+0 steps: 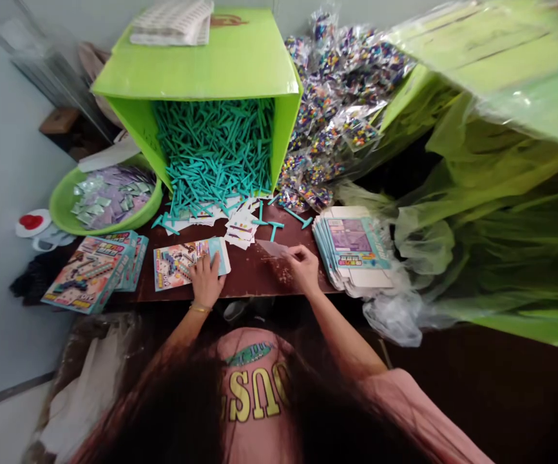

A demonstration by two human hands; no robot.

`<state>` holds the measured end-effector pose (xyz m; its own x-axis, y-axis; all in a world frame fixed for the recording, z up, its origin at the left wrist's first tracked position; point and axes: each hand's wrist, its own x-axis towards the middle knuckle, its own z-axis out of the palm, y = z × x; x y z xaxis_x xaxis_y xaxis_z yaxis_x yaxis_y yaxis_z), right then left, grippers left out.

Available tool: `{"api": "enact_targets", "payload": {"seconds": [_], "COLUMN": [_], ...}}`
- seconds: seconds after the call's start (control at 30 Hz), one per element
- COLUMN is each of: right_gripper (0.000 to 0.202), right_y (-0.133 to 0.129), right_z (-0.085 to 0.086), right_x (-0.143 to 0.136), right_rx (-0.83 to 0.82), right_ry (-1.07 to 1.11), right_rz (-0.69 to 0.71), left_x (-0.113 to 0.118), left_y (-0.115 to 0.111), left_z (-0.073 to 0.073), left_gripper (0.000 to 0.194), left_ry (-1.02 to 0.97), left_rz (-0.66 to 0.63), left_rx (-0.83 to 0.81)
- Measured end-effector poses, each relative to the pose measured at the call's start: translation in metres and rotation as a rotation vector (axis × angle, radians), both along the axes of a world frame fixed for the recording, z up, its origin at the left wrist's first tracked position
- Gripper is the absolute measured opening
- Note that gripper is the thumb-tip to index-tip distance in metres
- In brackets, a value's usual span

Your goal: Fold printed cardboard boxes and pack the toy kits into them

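Note:
My left hand (206,278) lies on a printed cardboard box (173,265), its fingers spread over the box's right part. The box rests flat near the table's front edge, with a pale flap end to the right. My right hand (304,265) is closed in a pinch on a thin, pale packet (273,248), held just above the table; its contents cannot be made out. Behind my hands lie loose printed paper slips (241,223) and a few teal T-shaped plastic pieces (275,227).
A green bin (196,67) on its side holds many teal pieces. Left are a green basin (57,206) of small packets and stacked boxes (88,270). Right are flat cartons (354,241), bags of colored beads (325,129) and green plastic sheeting (501,225).

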<state>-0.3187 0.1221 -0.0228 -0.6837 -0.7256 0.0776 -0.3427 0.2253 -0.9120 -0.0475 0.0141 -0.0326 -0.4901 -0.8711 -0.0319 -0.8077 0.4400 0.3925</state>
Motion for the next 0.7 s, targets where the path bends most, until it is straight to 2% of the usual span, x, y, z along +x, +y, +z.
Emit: {"api": "enact_targets", "payload": {"seconds": [0.07,0.17,0.2,0.23,0.27,0.33,0.37,0.4,0.47,0.53,0.6,0.67,0.7], "right_gripper": [0.023,0.023,0.025,0.028,0.032,0.04,0.041,0.039,0.033,0.03,0.03,0.034,0.036], "right_y": [-0.01,-0.015,-0.016,-0.017,-0.02,-0.03,-0.039,-0.05,-0.075,-0.101,-0.123,-0.142,-0.154], "right_z": [-0.001,-0.012,-0.014,-0.015,-0.012,0.003,0.015,0.029,0.056,0.077,0.089,0.093,0.093], "right_x": [0.009,0.033,0.04,0.045,0.048,0.05,0.052,0.056,0.072,0.099,0.127,0.148,0.155], "right_rx": [-0.014,0.039,0.057,0.068,0.07,0.028,-0.018,-0.076,-0.203,-0.283,-0.329,-0.394,-0.43], "right_ry": [0.087,0.117,0.067,0.009,-0.041,-0.093,-0.092,-0.073,0.012,0.149,0.262,0.266,0.225], "right_rz": [0.104,0.457,0.519,0.532,0.488,0.328,0.285,0.299,0.477,0.813,1.095,1.209,1.19], "left_x": [0.003,0.018,0.026,0.034,0.041,0.056,0.061,0.065,0.071,0.075,0.08,0.09,0.096], "left_y": [-0.008,-0.019,-0.022,-0.024,-0.026,-0.029,-0.029,-0.03,-0.029,-0.027,-0.025,-0.021,-0.019], "left_z": [0.009,0.034,0.044,0.053,0.061,0.074,0.079,0.082,0.087,0.09,0.092,0.092,0.092], "left_gripper": [0.056,0.043,0.04,0.038,0.038,0.037,0.037,0.038,0.039,0.04,0.04,0.04,0.04], "left_ry": [0.052,0.286,0.383,0.474,0.551,0.653,0.684,0.706,0.739,0.792,0.876,0.959,0.989], "left_rz": [0.038,0.073,0.08,0.091,0.11,0.175,0.219,0.265,0.341,0.398,0.477,0.593,0.652], "left_rx": [-0.001,-0.06,-0.071,-0.071,-0.059,-0.013,0.015,0.044,0.108,0.18,0.231,0.245,0.248]}}
